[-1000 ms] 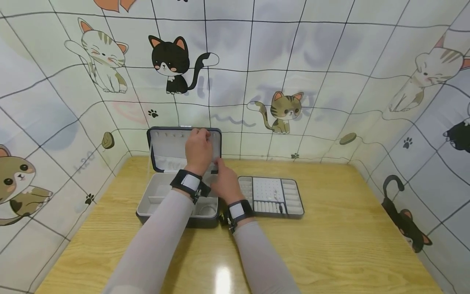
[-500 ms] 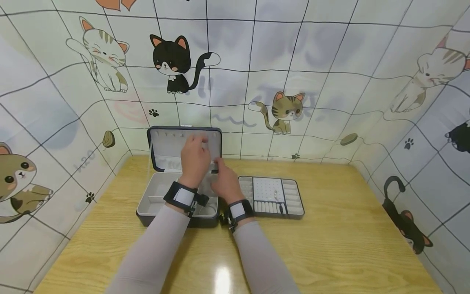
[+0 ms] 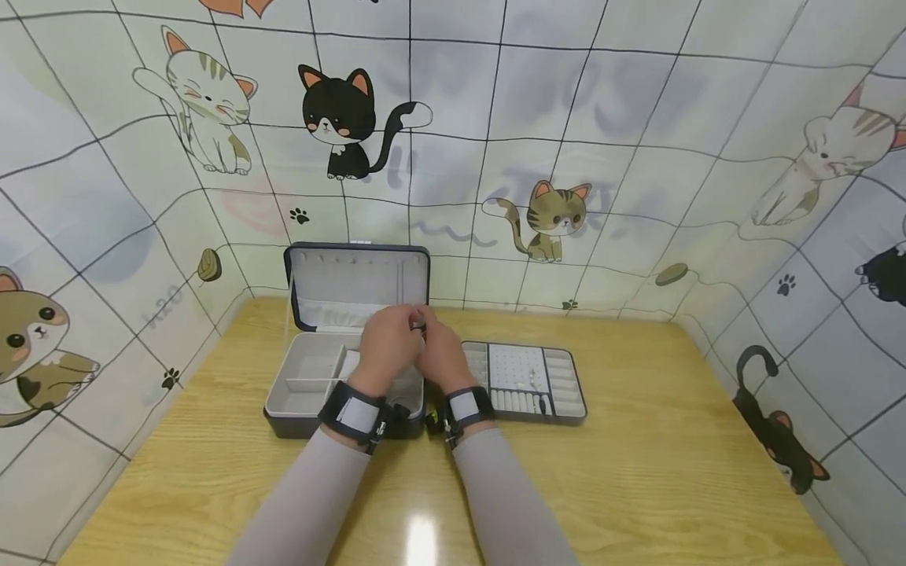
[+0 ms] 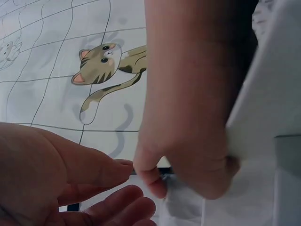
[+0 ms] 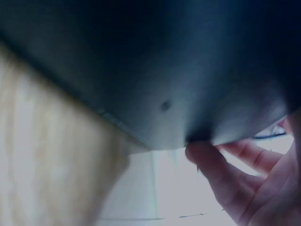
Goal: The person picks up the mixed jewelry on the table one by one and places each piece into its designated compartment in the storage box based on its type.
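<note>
A jewelry box (image 3: 286,427) stands with its lid (image 3: 340,275) raised; thin vertical lines like a necklace chain (image 3: 400,279) hang inside the lid's right side. My left hand (image 3: 385,346) meets my right hand (image 3: 442,354) at the lid's lower right corner. In the left wrist view, my left thumb and fingers (image 4: 124,205) are slightly parted, with nothing visible between them. There the curled right fingers (image 4: 153,181) grip the edge of the pale gathered pocket (image 4: 183,200). My right thumb (image 5: 202,155) lies against the lid's dark outside in the right wrist view.
Right of the box lies a removable jewelry tray (image 3: 575,377) with slots, a ring row and a pegged panel holding small pieces. Dividers split the box's bottom. A cat-print backdrop (image 3: 453,181) rises behind the wooden table (image 3: 637,440).
My left hand has come down from the top of the lid to its lower right corner, beside the right hand. The right hand has stayed near that corner.
</note>
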`<state>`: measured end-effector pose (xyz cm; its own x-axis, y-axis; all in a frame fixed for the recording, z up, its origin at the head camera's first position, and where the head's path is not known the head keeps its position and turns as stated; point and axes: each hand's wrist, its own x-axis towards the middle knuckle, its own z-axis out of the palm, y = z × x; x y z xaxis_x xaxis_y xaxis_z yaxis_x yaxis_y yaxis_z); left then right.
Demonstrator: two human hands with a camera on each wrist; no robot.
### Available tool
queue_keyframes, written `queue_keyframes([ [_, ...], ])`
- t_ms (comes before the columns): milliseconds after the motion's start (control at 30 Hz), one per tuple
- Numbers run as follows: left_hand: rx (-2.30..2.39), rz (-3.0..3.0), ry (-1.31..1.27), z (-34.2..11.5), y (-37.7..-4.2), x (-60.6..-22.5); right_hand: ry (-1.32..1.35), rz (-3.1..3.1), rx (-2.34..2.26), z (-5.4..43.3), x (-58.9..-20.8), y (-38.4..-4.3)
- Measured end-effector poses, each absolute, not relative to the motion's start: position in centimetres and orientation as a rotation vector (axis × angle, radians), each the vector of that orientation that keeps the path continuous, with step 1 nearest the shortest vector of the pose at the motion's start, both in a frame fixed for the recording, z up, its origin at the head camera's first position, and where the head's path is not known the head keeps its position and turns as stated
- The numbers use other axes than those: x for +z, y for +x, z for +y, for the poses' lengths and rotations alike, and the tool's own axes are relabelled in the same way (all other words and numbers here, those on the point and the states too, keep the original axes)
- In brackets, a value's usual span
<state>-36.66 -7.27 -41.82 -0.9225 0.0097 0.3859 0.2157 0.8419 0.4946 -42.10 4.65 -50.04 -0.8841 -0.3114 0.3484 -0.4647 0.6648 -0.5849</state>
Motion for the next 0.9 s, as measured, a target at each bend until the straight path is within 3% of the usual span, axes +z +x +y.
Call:
queue_keyframes([
  [567, -0.784, -2.728, -0.271, -4.5, -35.0, -42.7, 0.714, -2.625, 1.418, 8.3, -51.2, -41.1],
  [900, -0.882, -2.642, -0.481, -2.8, -33.2, -43.6, 0.646, -2.578, 1.51, 10.8, -51.4, -40.2],
])
